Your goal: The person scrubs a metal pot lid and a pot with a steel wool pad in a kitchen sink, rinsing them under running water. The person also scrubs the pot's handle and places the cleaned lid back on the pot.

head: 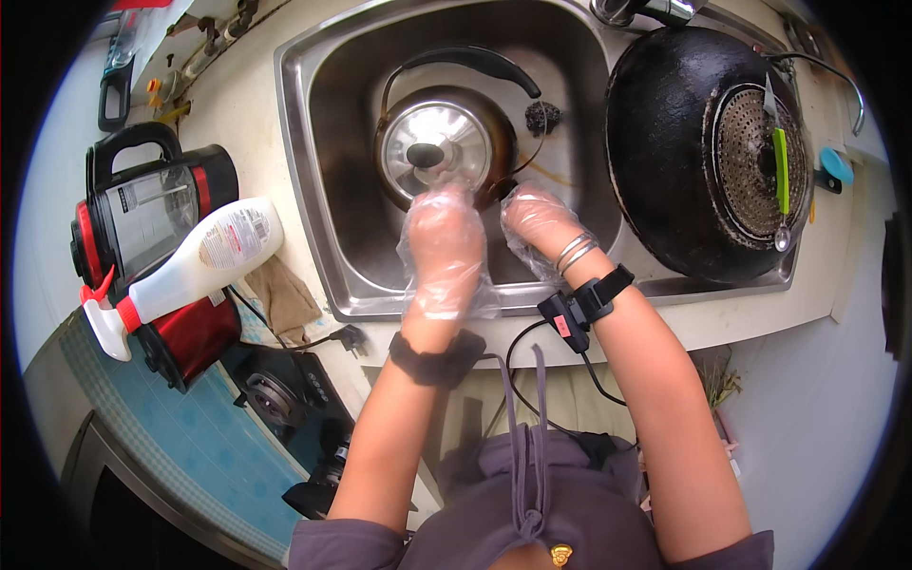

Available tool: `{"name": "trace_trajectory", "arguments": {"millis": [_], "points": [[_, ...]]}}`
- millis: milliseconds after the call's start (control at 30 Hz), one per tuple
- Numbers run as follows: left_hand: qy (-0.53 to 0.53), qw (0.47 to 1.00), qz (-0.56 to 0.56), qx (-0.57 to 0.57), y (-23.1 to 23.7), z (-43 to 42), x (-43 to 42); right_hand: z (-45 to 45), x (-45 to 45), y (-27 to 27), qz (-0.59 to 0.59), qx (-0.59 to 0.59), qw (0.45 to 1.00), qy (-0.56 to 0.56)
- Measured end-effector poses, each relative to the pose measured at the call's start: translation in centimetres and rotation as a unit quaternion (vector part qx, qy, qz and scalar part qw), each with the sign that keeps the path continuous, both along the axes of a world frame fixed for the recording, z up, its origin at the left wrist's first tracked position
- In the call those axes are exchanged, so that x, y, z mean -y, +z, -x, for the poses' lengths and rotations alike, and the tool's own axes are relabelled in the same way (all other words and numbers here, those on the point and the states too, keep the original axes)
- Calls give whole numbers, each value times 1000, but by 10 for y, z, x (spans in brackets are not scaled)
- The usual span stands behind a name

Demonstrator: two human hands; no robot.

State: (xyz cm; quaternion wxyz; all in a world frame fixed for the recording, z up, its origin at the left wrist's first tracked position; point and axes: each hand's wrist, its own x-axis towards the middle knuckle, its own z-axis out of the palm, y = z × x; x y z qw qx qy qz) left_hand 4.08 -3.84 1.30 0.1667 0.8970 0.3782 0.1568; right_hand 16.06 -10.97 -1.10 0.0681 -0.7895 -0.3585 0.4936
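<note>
A metal kettle (pixel 438 142) with a shiny lid, a black knob and brown-stained sides stands in the stainless steel sink (pixel 303 178). Its black handle (pixel 477 63) arches over the far side. My left hand (pixel 449 228), in a clear plastic glove, is at the kettle's near edge; its fingers are blurred, so their grip cannot be told. Also gloved, my right hand (pixel 538 217) is beside the kettle's near right side, close to a small black part, with its fingertips partly hidden. A dark scouring pad (pixel 543 118) lies on the sink floor right of the kettle.
At the right, a large blackened pan (pixel 670 157) lies upside down, with a green-handled knife (pixel 781 171) on its base. Left of the sink are a white spray bottle (pixel 206 256), a blender (pixel 153 206), a brown cloth (pixel 281 296) and a power plug (pixel 349 340). A faucet (pixel 648 10) stands behind.
</note>
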Motion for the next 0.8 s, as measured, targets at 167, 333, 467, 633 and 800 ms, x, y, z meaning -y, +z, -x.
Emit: {"name": "trace_trajectory", "arguments": {"millis": [167,333,467,633,800], "points": [[-10,1000,8,-3,-2,-18,0,-3,-2,10,0,-3,1000,-7],[16,999,15,-32,9,-18,5,-2,0,1,-17,-19,999,39],[20,999,21,-31,6,-14,5,3,5,-11,-66,6,998,-6],[-9,997,18,-78,6,-14,0,4,7,-17,-62,5,998,14],[-15,994,16,-110,15,-13,-2,5,6,-13,-76,17,997,-7]]}}
